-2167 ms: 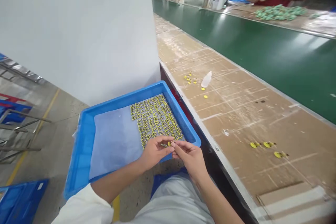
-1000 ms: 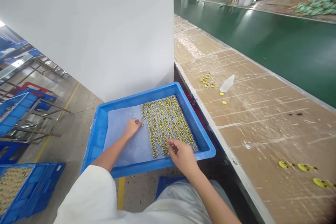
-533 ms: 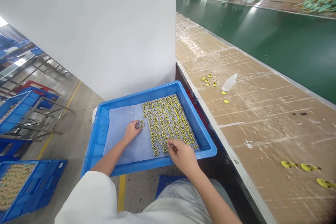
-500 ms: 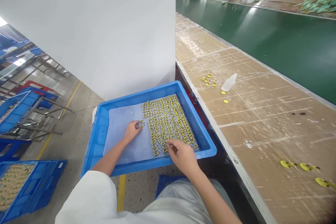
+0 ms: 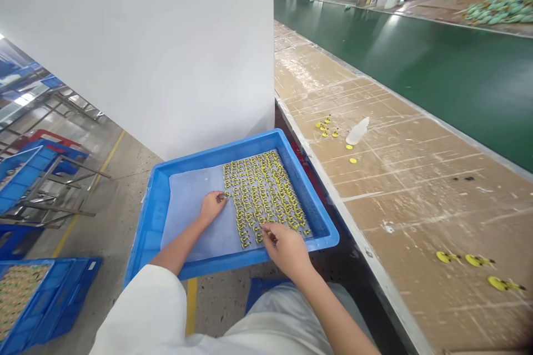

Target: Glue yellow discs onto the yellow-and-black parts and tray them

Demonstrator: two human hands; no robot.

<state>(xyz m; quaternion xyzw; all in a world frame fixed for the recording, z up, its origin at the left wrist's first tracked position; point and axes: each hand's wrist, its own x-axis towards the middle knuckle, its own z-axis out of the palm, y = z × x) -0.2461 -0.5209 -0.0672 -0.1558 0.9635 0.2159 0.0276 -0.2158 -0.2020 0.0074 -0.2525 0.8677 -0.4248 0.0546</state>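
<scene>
A blue plastic tray [image 5: 152,199] lined with a pale sheet [image 5: 191,194] lies in front of me. Rows of small yellow-and-black figures [image 5: 266,188] stand on its right part. My left hand [image 5: 212,206] is at the left edge of the rows, thumb and fingers pinched on one small yellow-and-black figure [image 5: 226,195]. Over the near end of the rows is my right hand [image 5: 286,247], its fingers curled together. Something dark shows between those fingers, too small to name.
Right of the tray runs a worn workbench [image 5: 375,177] with several loose yellow pieces [image 5: 478,260] and a white bottle [image 5: 357,132]. Beyond it lies a green conveyor belt [image 5: 395,61]. A white panel [image 5: 166,55] rises behind the tray. Stacked blue crates [image 5: 70,294] stand lower left.
My left hand has moved slightly right, bringing its figure up against the edge of the rows. My right hand stays over the near rows with fingers curled. The whole view has shifted slightly.
</scene>
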